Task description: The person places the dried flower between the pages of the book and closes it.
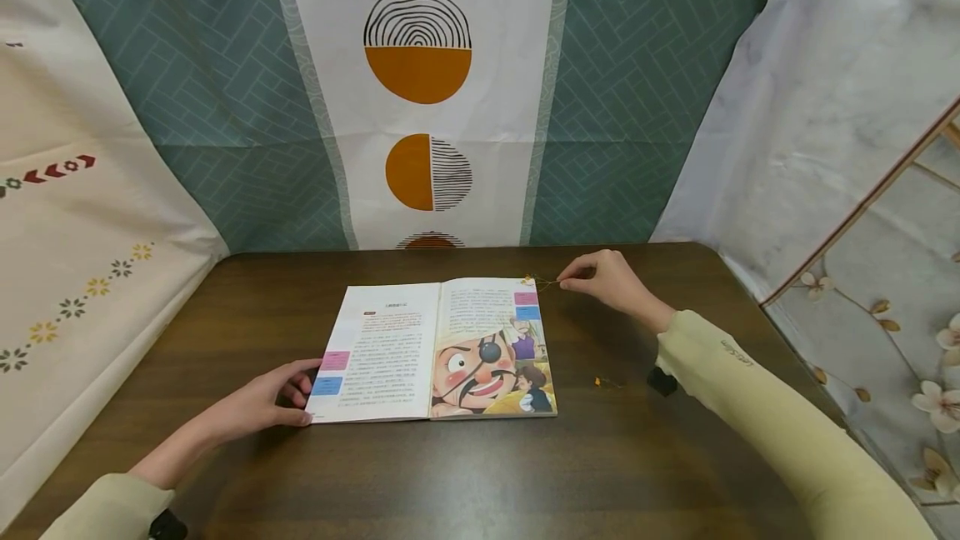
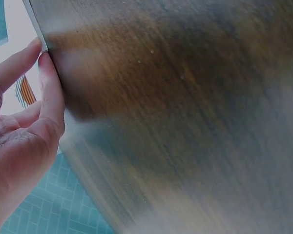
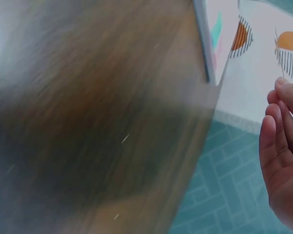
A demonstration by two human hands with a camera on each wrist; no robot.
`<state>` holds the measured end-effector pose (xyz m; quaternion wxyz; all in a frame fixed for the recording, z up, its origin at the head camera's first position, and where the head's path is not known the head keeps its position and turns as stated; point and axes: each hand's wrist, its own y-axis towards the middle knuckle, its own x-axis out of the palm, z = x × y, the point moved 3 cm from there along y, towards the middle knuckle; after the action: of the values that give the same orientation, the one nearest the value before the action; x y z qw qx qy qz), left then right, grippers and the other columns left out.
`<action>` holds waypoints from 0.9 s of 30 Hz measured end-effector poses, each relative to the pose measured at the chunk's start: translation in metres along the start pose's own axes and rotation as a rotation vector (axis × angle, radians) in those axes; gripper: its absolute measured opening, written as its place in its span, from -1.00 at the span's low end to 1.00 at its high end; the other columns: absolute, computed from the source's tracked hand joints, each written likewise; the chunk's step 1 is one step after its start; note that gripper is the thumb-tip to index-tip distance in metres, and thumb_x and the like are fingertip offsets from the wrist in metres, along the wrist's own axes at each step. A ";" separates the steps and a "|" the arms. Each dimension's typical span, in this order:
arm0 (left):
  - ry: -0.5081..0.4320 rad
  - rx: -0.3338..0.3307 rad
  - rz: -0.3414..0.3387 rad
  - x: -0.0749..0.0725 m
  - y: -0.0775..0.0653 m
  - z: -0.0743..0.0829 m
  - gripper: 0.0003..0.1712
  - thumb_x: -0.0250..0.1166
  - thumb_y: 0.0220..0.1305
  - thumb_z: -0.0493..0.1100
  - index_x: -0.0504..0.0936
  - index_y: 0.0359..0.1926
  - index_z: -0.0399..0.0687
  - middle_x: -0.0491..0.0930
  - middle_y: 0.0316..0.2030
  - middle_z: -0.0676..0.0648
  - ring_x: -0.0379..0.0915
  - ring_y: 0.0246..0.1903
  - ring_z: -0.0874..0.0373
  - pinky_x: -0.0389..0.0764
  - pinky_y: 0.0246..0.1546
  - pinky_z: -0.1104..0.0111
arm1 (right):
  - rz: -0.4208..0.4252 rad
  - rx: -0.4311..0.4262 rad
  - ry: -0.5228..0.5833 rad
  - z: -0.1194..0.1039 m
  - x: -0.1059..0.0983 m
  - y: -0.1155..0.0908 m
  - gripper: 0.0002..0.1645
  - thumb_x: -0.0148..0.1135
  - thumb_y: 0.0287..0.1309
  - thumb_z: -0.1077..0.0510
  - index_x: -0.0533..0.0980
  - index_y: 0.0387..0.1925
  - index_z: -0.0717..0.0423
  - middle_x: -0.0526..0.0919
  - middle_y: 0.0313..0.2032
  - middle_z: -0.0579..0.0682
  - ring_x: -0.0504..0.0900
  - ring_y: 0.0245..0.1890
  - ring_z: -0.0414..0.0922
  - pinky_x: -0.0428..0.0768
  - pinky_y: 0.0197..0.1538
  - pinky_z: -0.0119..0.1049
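a: right grip?
b: bare right hand (image 1: pixel 613 280), narrow: thumb and fingertips pinch the stem of a thin sprig with small yellow blossoms (image 1: pixel 543 282).
a: which way does it lie from the grip?
b: left. long axis roughly side to side; blossom end at the upper right corner of the open white-paged book with a cartoon pirate (image 1: pixel 390 361). contact with paper: cannot tell. my judgement: blossom end against page corner is the relation that counts.
a: nearer hand?
b: right. bare left hand (image 1: pixel 264 398) is at the book's opposite edge, thumb by the lower left corner, fingers loosely bent, touching; no pinch seen.
a: other items?
b: second small yellow-flowered sprig (image 1: pixel 599 382), on the dark brown wooden desk (image 1: pixel 480 482), right of the book.
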<state>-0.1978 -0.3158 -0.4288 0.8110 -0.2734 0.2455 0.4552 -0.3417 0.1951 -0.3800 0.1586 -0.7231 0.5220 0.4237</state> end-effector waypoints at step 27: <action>-0.010 -0.009 -0.011 -0.001 -0.001 -0.002 -0.02 0.47 0.11 -0.13 0.14 0.40 -0.43 0.41 -0.14 -0.14 0.40 -0.23 0.30 0.45 -0.23 0.50 | -0.033 -0.078 0.120 -0.053 0.041 0.058 -0.79 0.36 0.21 0.08 0.74 -0.20 0.12 0.77 -0.25 0.01 0.71 -0.28 0.00 0.63 -0.21 -0.27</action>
<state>-0.1983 -0.3182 -0.4296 0.8134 -0.2761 0.2382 0.4532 -0.3660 0.1109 -0.3683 0.1058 -0.7614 0.5015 0.3970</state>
